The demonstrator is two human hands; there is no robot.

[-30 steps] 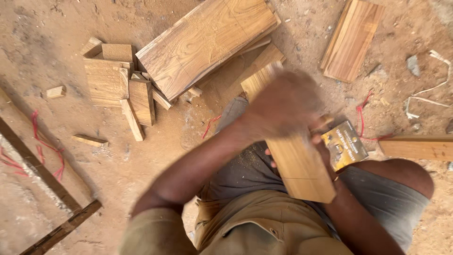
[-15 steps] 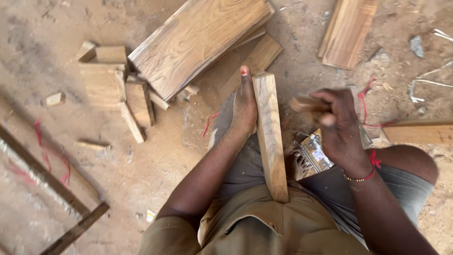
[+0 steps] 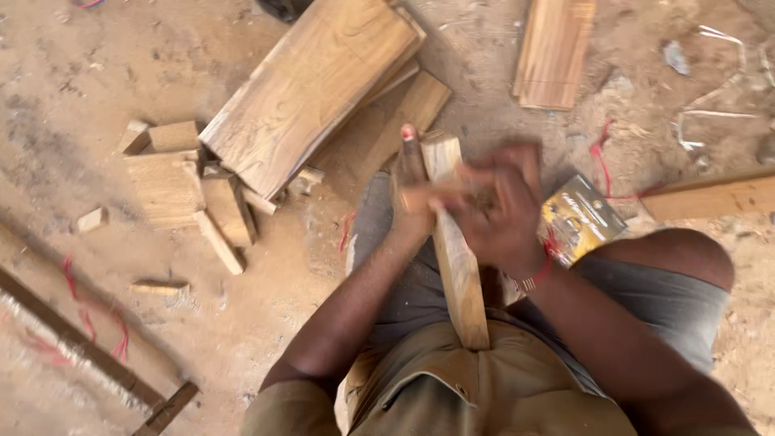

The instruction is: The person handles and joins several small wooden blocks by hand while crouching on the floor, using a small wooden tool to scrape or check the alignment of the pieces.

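Note:
I sit on the ground with a narrow wooden plank (image 3: 462,282) standing on edge between my knees, its near end against my belly. My left hand (image 3: 410,190) grips the plank's left side near the far end, with one finger stretched along it. My right hand (image 3: 494,211) is blurred with motion. It lies across the top edge of the plank, closed on a small brown piece (image 3: 436,196) pressed onto the wood. What that piece is I cannot tell.
A yellow and black packet (image 3: 578,220) lies by my right knee. A wide board (image 3: 311,89) rests on offcuts ahead, with small wood blocks (image 3: 169,182) to its left. Another plank (image 3: 555,50) lies far right, one more (image 3: 710,198) at the right edge. Dark slats (image 3: 81,339) lie left.
My right hand swung off to the right of the plank with the brown piece, then came back onto its top edge. My left hand kept its grip on the plank.

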